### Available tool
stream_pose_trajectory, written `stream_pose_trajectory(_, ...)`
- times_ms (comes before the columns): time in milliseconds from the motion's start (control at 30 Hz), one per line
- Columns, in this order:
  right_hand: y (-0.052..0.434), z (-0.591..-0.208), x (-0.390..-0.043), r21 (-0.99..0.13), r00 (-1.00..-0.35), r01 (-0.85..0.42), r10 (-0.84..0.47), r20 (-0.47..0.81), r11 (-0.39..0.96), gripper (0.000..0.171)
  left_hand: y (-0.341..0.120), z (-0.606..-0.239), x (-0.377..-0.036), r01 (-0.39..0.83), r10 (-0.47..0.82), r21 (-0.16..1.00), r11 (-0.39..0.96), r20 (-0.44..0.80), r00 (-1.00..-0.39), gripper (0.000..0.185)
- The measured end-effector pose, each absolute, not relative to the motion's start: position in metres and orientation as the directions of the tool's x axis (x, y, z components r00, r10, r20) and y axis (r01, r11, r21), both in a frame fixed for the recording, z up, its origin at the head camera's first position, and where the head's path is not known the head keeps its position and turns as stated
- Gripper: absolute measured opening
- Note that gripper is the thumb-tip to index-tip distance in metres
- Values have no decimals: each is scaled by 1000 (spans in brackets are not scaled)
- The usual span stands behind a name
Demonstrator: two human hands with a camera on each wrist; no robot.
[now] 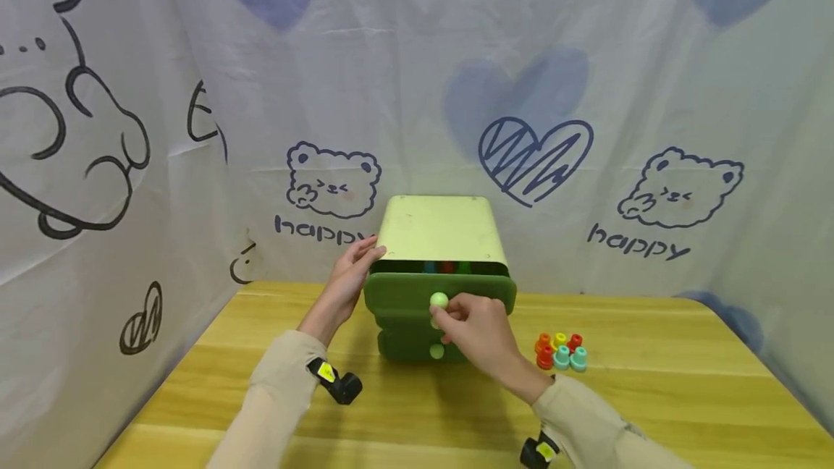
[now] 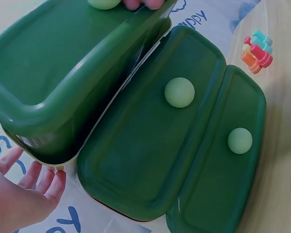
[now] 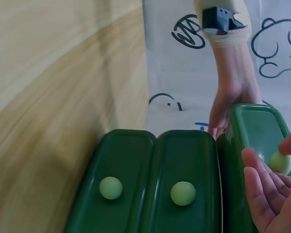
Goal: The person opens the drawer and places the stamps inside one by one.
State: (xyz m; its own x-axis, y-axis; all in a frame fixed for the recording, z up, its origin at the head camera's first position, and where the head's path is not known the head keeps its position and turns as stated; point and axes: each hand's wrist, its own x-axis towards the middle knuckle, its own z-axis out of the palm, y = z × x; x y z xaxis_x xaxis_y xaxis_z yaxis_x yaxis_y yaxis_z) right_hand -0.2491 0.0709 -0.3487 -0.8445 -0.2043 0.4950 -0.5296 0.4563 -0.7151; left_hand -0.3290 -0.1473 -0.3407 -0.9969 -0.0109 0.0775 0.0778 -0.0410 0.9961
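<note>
A small chest with a pale yellow-green top (image 1: pixel 436 226) and three green drawers stands on the table. The top drawer (image 1: pixel 400 295) is pulled partly out, and bits of blue, red and green show in the gap above its front. My right hand (image 1: pixel 481 328) pinches that drawer's round light-green knob (image 1: pixel 439 300) between thumb and fingers. Against the chest's left side rests my left hand (image 1: pixel 344 282), its fingers extended. In the left wrist view, the middle drawer (image 2: pixel 136 145) and bottom drawer (image 2: pixel 213 179) sit closed, each with a round knob.
Several small coloured pegs (image 1: pixel 561 353), in orange, yellow, red and turquoise, stand grouped on the wooden table (image 1: pixel 651 382) right of the chest. A white printed cloth (image 1: pixel 417 93) hangs close behind the chest and along the left side.
</note>
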Motion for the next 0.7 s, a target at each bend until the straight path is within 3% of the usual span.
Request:
stream_pose_trajectory(500, 69, -343, -268, -736, -881, -467, -184, 436, 489, 16, -143, -338, -335, 37, -12, 984, -173, 35, -999, 57)
stream_pose_trajectory(700, 67, -348, -274, -732, -886, -457, -184, 426, 506, 18, -146, -340, -334, 38, 6, 985, -169, 39, -999, 59)
